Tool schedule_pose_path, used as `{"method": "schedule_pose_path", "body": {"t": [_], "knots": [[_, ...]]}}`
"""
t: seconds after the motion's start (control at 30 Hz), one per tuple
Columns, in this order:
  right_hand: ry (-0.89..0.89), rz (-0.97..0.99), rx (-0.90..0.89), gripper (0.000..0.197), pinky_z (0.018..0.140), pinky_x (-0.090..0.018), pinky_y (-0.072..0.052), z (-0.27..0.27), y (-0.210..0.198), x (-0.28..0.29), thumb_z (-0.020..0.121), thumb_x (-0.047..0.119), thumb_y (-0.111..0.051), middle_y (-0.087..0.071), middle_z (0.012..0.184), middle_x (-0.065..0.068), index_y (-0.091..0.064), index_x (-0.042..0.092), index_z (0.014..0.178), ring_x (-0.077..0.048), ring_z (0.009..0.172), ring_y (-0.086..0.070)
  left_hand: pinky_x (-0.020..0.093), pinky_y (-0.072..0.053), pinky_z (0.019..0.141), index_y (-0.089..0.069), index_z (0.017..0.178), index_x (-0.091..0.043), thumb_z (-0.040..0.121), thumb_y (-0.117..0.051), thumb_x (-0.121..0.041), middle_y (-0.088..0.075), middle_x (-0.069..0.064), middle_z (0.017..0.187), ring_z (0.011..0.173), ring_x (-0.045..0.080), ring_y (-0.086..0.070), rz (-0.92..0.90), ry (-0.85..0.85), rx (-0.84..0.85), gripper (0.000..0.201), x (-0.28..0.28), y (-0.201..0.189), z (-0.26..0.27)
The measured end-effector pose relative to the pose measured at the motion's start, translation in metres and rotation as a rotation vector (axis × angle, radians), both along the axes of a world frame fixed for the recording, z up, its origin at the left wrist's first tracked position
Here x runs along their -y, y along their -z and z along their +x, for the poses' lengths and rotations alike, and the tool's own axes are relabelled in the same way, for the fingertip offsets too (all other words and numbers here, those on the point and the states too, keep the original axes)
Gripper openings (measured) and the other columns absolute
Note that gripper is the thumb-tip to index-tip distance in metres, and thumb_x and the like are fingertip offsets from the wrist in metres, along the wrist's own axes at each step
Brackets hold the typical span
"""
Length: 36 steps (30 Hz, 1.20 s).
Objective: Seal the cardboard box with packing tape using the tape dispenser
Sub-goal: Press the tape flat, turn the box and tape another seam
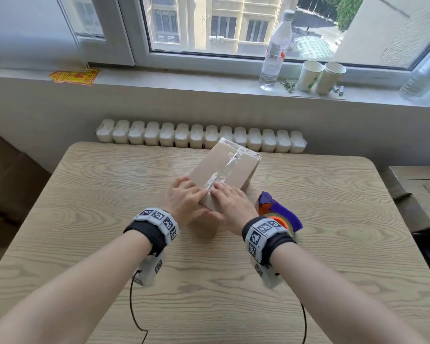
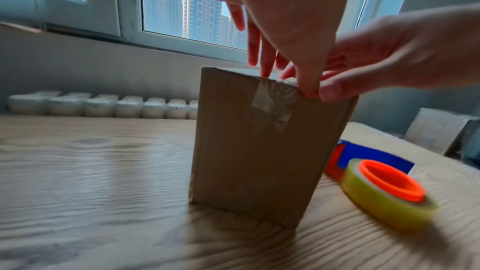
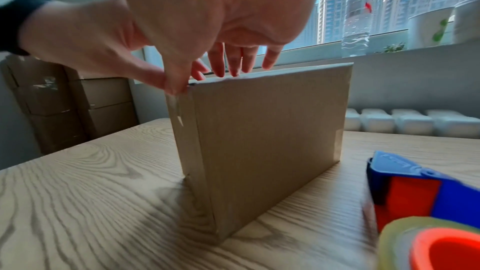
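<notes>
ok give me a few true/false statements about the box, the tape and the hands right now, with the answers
1. Both the left hand and the right hand press on the cardboard box. True.
2. The tape dispenser is in the right hand. False: it lies on the table, right of the box.
3. Packing tape already runs along the box top. True.
4. The box's flaps stand open. False: they are closed.
5. Two paper cups stand on the table. False: they are on the windowsill.
</notes>
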State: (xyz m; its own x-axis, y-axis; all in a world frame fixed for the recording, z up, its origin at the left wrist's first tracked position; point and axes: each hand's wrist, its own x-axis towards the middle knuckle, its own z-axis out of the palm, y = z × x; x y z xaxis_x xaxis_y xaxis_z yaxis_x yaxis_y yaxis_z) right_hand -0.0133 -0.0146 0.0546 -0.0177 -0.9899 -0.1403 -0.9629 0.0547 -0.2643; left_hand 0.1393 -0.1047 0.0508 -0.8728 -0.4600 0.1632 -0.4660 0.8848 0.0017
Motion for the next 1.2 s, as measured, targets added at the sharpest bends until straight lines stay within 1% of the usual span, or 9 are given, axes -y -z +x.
{"method": "schedule_pose_path", "body": {"t": [0.17, 0.27, 0.37, 0.5, 0.6, 0.73, 0.9, 1.07, 1.2], "knots": [[0.005, 0.034, -0.017, 0.057, 0.12, -0.033, -0.008, -0.027, -0.003, -0.003, 0.096, 0.028, -0.045, -0.014, 0.159, 0.006, -0.023, 0.021, 0.148, -0.009, 0.146, -0.011, 0.039, -0.034, 0.103, -0.07, 0.104, -0.02, 0.071, -0.072, -0.02, -0.073, 0.001, 0.107, 0.102, 0.026, -0.066, 0.13, 0.017, -0.04, 0.032, -0.001, 0.0, -0.008], [0.049, 0.076, 0.044, 0.062, 0.119, -0.029, -0.005, -0.046, -0.004, -0.005, 0.094, 0.005, -0.039, -0.01, 0.16, 0.007, -0.018, 0.023, 0.15, -0.007, 0.147, -0.007, 0.041, -0.023, 0.114, -0.052, 0.13, -0.023, 0.086, -0.053, -0.002, -0.049, 0.003, 0.142, 0.135, 0.026, -0.04, 0.236, 0.039, 0.052, 0.049, 0.004, 0.002, -0.012], [0.128, 0.068, 0.088, 0.069, 0.119, -0.031, -0.011, -0.06, -0.002, -0.011, 0.09, -0.001, -0.045, -0.007, 0.16, 0.004, -0.016, 0.02, 0.149, -0.011, 0.147, -0.008, 0.037, -0.021, 0.118, -0.036, 0.14, -0.029, 0.088, -0.042, 0.01, -0.029, -0.002, 0.153, 0.144, 0.02, -0.02, 0.315, 0.036, 0.105, 0.065, 0.004, 0.009, -0.019], [0.448, -0.035, 0.081, 0.061, 0.108, -0.034, -0.031, -0.075, 0.008, -0.032, 0.085, 0.018, -0.061, -0.038, 0.143, -0.01, -0.031, 0.008, 0.137, -0.026, 0.132, -0.037, 0.047, -0.051, 0.093, -0.06, 0.123, -0.019, 0.076, -0.056, 0.019, -0.058, 0.01, 0.131, 0.122, 0.03, -0.054, 0.262, 0.021, -0.095, 0.06, 0.001, 0.019, -0.026], [0.588, 0.095, 0.033, 0.04, 0.093, -0.038, -0.038, -0.077, 0.016, -0.047, 0.089, 0.032, -0.056, -0.055, 0.118, -0.012, -0.043, 0.007, 0.117, -0.032, 0.113, -0.051, 0.047, -0.058, 0.076, -0.069, 0.108, -0.011, 0.066, -0.067, 0.02, -0.07, 0.013, 0.112, 0.101, 0.033, -0.067, 0.228, 0.008, -0.219, 0.053, 0.0, 0.026, -0.034], [0.604, 0.365, -0.032, 0.041, 0.09, -0.037, -0.042, -0.07, 0.046, -0.054, 0.091, 0.043, -0.049, -0.064, 0.115, -0.012, -0.051, 0.008, 0.112, -0.031, 0.11, -0.058, 0.048, -0.057, 0.078, -0.068, 0.109, -0.009, 0.071, -0.063, 0.02, -0.068, 0.014, 0.115, 0.105, 0.033, -0.064, 0.309, -0.028, -0.262, 0.049, -0.004, 0.03, -0.04], [0.678, 0.479, 0.051, 0.034, 0.088, -0.036, -0.045, -0.068, 0.073, -0.054, 0.092, 0.028, -0.053, -0.061, 0.12, -0.014, -0.051, 0.007, 0.119, -0.033, 0.111, -0.058, 0.047, -0.057, 0.079, -0.068, 0.109, -0.01, 0.074, -0.061, 0.017, -0.067, 0.014, 0.116, 0.105, 0.032, -0.063, 0.34, -0.049, -0.248, 0.045, -0.005, 0.024, -0.04], [0.796, 0.418, 0.172, 0.04, 0.087, -0.038, -0.045, -0.081, 0.065, -0.058, 0.091, 0.025, -0.051, -0.057, 0.125, -0.019, -0.042, 0.002, 0.123, -0.037, 0.115, -0.056, 0.046, -0.049, 0.091, -0.069, 0.109, -0.012, 0.085, -0.059, -0.005, -0.065, 0.009, 0.119, 0.107, 0.03, -0.06, 0.4, -0.044, -0.176, 0.026, 0.0, 0.004, -0.046], [0.908, 0.161, 0.41, 0.045, 0.092, -0.039, -0.039, -0.11, 0.03, -0.064, 0.092, 0.024, -0.05, -0.052, 0.129, -0.026, -0.036, -0.002, 0.127, -0.039, 0.118, -0.051, 0.039, -0.048, 0.093, -0.065, 0.115, -0.014, 0.092, -0.053, -0.015, -0.064, 0.006, 0.12, 0.106, 0.026, -0.061, 0.467, -0.046, -0.098, 0.027, 0.008, -0.016, -0.055]]}}
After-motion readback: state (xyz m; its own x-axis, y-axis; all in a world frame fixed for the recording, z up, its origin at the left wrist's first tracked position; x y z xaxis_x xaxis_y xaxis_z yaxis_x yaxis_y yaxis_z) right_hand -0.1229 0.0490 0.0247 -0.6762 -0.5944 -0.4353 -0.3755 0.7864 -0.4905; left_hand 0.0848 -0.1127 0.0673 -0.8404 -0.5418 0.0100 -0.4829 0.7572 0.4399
